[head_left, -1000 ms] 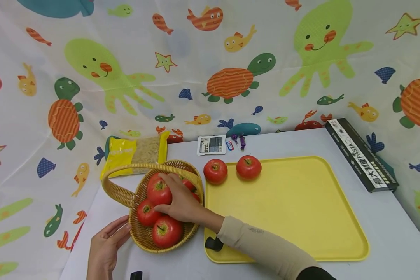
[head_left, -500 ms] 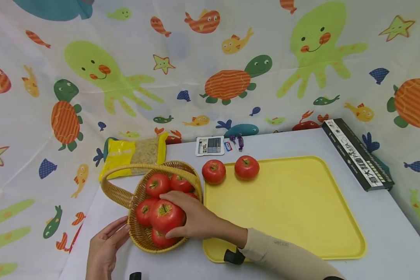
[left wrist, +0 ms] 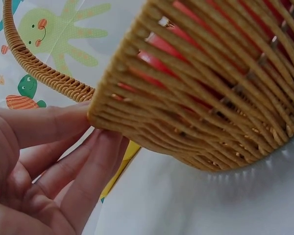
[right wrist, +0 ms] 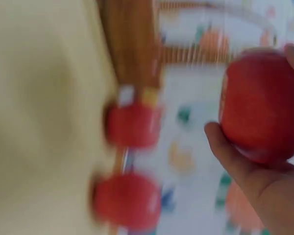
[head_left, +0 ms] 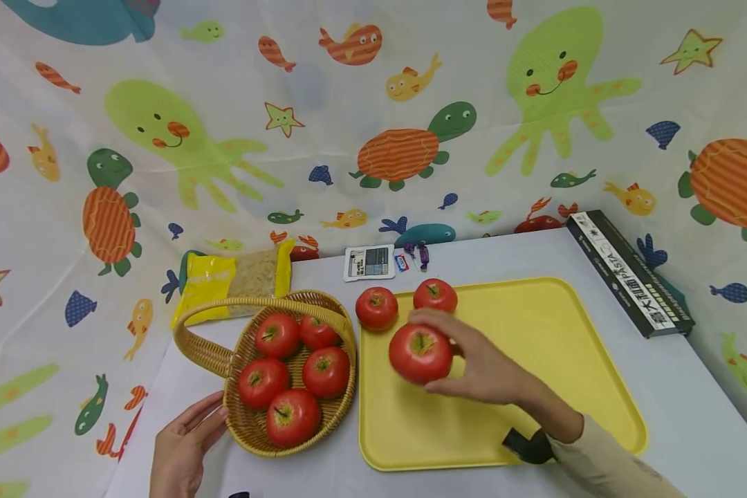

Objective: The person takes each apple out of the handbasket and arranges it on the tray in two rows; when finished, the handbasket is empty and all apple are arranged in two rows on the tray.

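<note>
The right hand has its grip clamped round 1 apple, thumb below and fingers on the far side, held over the left part of the tray. From there the yellow floor of the tray runs on to its right rim, with a strip of desk beyond. The box lies slanting along the desk's right edge.

The held apple's stem hollow faces up toward the wearer; it's roundish, so I can't pick out a long axis. 2 more apples sit at the tray's far left corner, near the held one.

The left hand pinches the rim of the basket, just left of the tray. 5 apples rest inside, and the handle partly covers the far ones.

The right hand hides the bottom of 1 tray apple, the sleeve is cut off below, and the right wrist view is badly blurred.
</note>
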Available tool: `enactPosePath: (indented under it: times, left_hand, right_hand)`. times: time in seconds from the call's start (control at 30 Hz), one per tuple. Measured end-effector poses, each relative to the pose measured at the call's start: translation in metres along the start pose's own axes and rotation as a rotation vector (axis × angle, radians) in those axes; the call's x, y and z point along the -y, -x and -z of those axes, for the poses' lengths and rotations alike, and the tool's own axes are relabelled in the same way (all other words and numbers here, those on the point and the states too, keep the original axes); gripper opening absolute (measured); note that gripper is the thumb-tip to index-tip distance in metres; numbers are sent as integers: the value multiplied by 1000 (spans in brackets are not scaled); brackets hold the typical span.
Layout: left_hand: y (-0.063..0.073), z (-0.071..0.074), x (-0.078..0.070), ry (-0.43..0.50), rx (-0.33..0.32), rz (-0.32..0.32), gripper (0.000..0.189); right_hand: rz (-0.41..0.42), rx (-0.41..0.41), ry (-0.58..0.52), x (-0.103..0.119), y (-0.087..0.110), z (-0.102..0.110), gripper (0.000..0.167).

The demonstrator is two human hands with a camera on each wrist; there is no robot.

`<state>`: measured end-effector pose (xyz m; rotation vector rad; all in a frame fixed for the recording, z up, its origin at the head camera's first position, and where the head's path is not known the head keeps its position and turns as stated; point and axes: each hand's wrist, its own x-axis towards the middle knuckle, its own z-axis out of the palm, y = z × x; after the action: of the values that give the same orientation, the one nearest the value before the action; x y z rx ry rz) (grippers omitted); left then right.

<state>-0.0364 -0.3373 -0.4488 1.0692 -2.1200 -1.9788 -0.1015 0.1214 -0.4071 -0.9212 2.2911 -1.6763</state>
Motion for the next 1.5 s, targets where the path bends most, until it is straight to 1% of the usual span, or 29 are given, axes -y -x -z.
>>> enactPosePath:
  times: [0.1, 0.2, 0.27, 0.33, 0.47, 0.6, 0.7, 0.83, 0.97, 1.07, 1.17, 1.23, 1.3, 1.4, 1.43, 1.5]
  left_hand:
    - [1, 0, 0, 6, 1, -1, 46]
    - [2, 0, 1, 11, 6, -5, 47]
    - [2, 0, 1, 12, 4, -2, 48]
    - [3, 1, 1, 9, 6, -4, 48]
    - [2, 1, 0, 18, 12, -3, 45]
    - [2, 3, 0, 27, 26, -6, 43]
    - [2, 3, 1, 18, 27, -11, 44]
    - [2, 1, 1, 4, 5, -21, 43]
    - [2, 1, 1, -1, -8, -26, 41]
    - [1, 1, 0, -8, -11, -22, 41]
    - [1, 1, 0, -5, -15, -24, 42]
    - [1, 1, 0, 15, -14, -24, 42]
    - [2, 1, 1, 35, -9, -26, 43]
    - [2, 2, 1, 59, 5, -28, 42]
    - [2, 2, 1, 55, 8, -30, 42]
    - [2, 2, 1, 56, 9, -32, 43]
  right_hand:
    - [-150, -184, 20, -24, 3, 34, 80]
    - [-288, -336, 86, -52, 5, 62, 82]
    - [-366, -398, 124, -70, 7, 74, 84]
    - [-423, -426, 166, -85, 9, 81, 85]
    - [-474, -428, 196, -108, 9, 84, 87]
    - [-472, -414, 219, -120, 6, 81, 86]
    - [-459, -402, 235, -124, 3, 78, 86]
    - [-456, -388, 245, -126, 1, 77, 87]
    - [-461, -367, 259, -126, 0, 78, 91]
    - [-468, -338, 291, -124, -2, 78, 96]
    - [-451, -318, 378, -117, -4, 75, 102]
    - [-396, -323, 471, -108, -7, 69, 103]
    - [-304, -347, 567, -95, -10, 60, 102]
    - [-123, -380, 682, -70, -15, 39, 96]
    - [-63, -382, 702, -61, -16, 31, 94]
    - [60, -371, 709, -44, -17, 12, 87]
